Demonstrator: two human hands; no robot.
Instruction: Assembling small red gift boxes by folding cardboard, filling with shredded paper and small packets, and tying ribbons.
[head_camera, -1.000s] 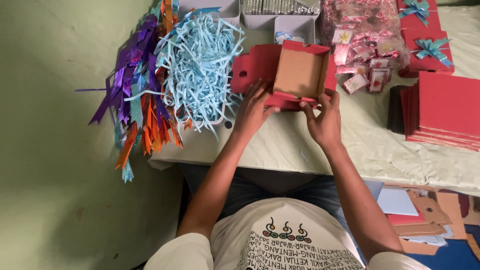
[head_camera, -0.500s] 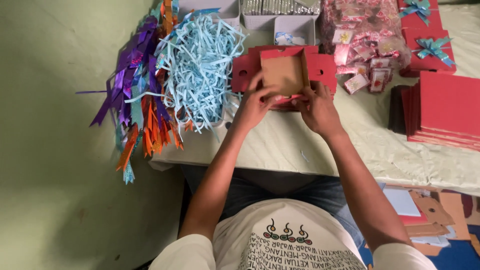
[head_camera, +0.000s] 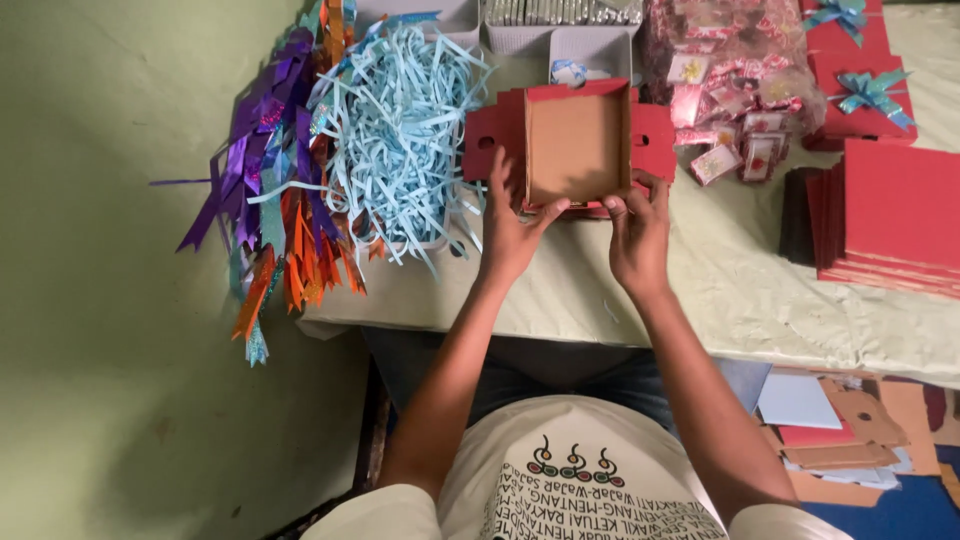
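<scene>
Head view, looking down on a pale cloth-covered table (head_camera: 720, 300). Far left, a bundle of purple and orange ribbons (head_camera: 270, 200) is hanging over the table edge; just right of it a heap of pale blue paper shred (head_camera: 400, 140) is lying. At centre, a red cardboard box (head_camera: 575, 140), brown inside and only partly folded, is being held tilted up on its near edge, side flaps with round holes spread out to both sides. The left hand (head_camera: 510, 235) is being pressed against the near left corner, fingers wrapped on the flap, thumb reaching under the near edge. The right hand (head_camera: 640, 235) is gripping the near right corner, fingers curled over the wall.

Judged from this: the near wall is best being pushed in evenly from both corners, creases kept square, flaps kept clear of the shred.

Further right, a clear bag of small pink packets (head_camera: 735, 70) is lying; at far right a stack of flat red card blanks (head_camera: 890, 220) and finished red boxes with teal bows (head_camera: 850, 60) are resting.
</scene>
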